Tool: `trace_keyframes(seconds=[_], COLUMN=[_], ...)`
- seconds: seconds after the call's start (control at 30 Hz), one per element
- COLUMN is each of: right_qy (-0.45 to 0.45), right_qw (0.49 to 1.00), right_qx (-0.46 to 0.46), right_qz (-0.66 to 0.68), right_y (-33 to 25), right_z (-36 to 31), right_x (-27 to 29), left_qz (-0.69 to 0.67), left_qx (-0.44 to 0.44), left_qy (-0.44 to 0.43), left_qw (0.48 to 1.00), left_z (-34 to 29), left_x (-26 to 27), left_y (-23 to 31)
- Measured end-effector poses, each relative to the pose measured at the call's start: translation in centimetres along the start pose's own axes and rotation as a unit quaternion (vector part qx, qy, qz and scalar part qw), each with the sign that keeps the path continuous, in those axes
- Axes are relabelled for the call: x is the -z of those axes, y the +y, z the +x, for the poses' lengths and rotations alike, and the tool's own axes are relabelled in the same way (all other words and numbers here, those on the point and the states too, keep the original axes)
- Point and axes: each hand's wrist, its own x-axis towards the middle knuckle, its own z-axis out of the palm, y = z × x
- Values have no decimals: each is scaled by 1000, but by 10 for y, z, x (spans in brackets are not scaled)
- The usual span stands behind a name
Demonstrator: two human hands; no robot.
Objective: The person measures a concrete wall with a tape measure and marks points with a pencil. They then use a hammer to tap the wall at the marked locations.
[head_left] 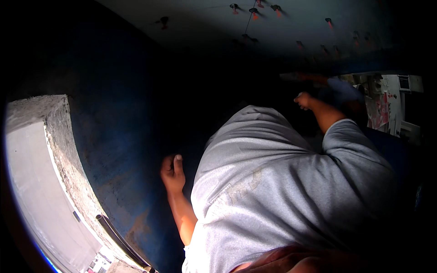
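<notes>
My left hand (pixel 173 174) hangs low beside the blue wall, left of my grey shirt (pixel 255 168). Its thumb points away from loosely bent fingers, and nothing shows in it. On the far right, my right hand (pixel 304 100) is held out over a very dark area with its fingers curled closed. Whatever it may hold is lost in shadow. Neither hand visibly touches anything else.
A blue, stained wall (pixel 114 168) runs along the left, beside a bright opening with a rough ledge (pixel 68 150) and a dark pipe (pixel 120 236). Another person's arm (pixel 314 78) reaches in at right. Small red-and-black fittings (pixel 253 12) dot the pale surface at the top.
</notes>
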Motion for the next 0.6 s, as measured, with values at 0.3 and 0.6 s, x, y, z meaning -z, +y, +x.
trace_keyframes(seconds=[0.3,0.6], right_qy=[16,2], right_qw=[1000,1000], right_qx=[18,27], right_qz=[10,2], right_y=[-8,-13], right_z=[4,18], right_x=[14,4], left_qz=[23,19], left_qx=[-7,13], left_qy=[8,24], left_qw=[1000,999], left_z=[-4,-10], left_x=[-7,-3], left_y=[8,7])
